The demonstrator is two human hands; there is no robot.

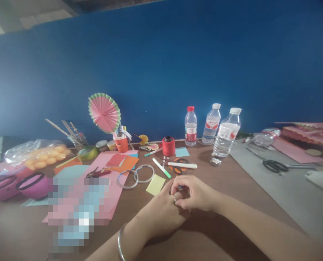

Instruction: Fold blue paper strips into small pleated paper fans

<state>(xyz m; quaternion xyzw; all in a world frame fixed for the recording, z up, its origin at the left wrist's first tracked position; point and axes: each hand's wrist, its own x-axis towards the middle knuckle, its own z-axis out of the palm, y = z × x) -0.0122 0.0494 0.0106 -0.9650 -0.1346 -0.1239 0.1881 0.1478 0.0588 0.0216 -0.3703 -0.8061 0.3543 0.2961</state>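
My left hand (161, 212) rests on the brown table (232, 188) with a silver bangle on its wrist and a ring on one finger. My right hand (195, 192) lies over it, fingers curled and pinched around the ringed finger. Neither hand holds a tool. Just beyond them lie a yellow paper square (155, 184), a green-and-white marker (162, 168), a white stick (182, 165) and orange-handled scissors (177, 166).
Two wire rings (135, 175), coloured paper sheets (107, 170), a red thread spool (168, 146), a pink paper fan (104, 113) in a cup, three upright water bottles (190, 126), a bag of orange balls (38, 154), black scissors (275, 165) on a grey mat.
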